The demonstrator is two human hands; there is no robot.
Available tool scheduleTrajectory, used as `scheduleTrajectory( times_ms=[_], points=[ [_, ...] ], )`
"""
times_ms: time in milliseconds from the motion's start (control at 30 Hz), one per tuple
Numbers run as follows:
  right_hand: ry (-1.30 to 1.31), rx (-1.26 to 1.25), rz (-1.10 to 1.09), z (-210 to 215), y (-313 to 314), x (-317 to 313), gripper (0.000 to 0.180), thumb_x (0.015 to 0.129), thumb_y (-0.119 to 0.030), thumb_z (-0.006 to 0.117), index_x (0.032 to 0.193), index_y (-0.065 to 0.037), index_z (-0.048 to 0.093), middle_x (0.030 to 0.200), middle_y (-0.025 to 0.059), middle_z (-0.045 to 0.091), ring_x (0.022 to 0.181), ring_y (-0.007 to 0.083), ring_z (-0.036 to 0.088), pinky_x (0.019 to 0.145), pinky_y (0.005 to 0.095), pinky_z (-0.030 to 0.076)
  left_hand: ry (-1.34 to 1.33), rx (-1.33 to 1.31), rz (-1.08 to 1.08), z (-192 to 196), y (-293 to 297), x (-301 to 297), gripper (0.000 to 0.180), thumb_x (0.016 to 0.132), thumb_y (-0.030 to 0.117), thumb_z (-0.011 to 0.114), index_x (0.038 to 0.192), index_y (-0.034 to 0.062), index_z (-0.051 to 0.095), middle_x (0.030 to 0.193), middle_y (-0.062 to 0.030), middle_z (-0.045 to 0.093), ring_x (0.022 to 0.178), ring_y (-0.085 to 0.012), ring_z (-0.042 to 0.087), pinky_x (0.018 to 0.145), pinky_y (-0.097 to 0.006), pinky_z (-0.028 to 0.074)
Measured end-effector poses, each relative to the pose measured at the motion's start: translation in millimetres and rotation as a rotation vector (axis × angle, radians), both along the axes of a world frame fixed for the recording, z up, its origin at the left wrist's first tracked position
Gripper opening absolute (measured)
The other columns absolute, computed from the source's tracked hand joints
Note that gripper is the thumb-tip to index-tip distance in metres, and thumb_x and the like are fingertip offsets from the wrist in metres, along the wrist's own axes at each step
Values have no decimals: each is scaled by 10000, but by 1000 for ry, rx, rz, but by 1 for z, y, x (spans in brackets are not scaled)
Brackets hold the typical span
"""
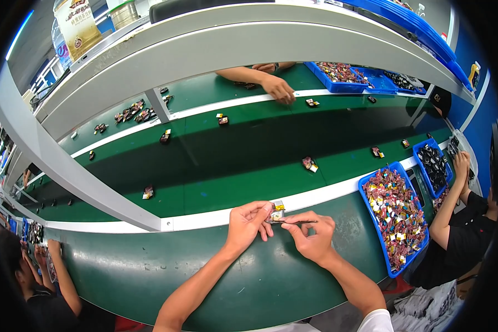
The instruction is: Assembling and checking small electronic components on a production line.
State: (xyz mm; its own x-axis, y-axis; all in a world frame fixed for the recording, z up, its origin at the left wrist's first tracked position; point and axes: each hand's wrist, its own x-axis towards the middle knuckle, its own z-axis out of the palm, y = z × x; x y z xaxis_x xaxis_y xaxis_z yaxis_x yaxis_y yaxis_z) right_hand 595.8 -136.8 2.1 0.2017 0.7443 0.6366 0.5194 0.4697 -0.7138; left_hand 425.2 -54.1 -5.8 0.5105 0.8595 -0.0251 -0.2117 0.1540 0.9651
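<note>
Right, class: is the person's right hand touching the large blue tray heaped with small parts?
Apart: the head view shows green tabletop between the right hand and the large blue tray's left edge.

We are holding a part [277,210] that is looking smooth and silvery. We are seeing a green table [166,276] shining, slick and smooth. The frame [66,171] is looking like painted metal, the tray [394,273] like plastic, our sleeve [376,321] like dull cloth.

Grey beam [249,45] above green conveyor belt [243,145]
</note>
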Motion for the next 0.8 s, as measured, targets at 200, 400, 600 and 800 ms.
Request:
scheduleTrajectory(
  times_ms=[200,400,600,800],
  points=[
    [-84,81,23,0,0,1,133,761,25,796,813,-55,702,878,68,782,381,74,477,450,223,376,-1,-4,-62,7,1,-2,253,980,101,653,1146,-90,657,829,-133,694,590,-167,677,445,-253,531],
    [-197,173,20,0,-1,0,181,715,48,786,824,-79,716,849,27,776,440,102,544,446,252,354,50,17,-17,11,-2,1,248,944,62,695,1140,-84,654,797,-104,699,598,-142,671,460,-247,526],
    [-301,253,10,-2,1,2,286,631,119,720,830,-85,727,892,29,786,532,108,636,447,237,352,98,27,68,11,-8,7,228,940,71,701,1110,-76,660,748,-95,697,583,-120,653,465,-248,519],
    [-335,273,17,-4,2,2,265,629,100,733,830,-71,699,925,30,779,491,135,584,441,262,360,131,53,118,11,-12,10,211,941,64,694,1095,-76,657,728,-98,691,553,-115,640,467,-250,520]
  ],
)
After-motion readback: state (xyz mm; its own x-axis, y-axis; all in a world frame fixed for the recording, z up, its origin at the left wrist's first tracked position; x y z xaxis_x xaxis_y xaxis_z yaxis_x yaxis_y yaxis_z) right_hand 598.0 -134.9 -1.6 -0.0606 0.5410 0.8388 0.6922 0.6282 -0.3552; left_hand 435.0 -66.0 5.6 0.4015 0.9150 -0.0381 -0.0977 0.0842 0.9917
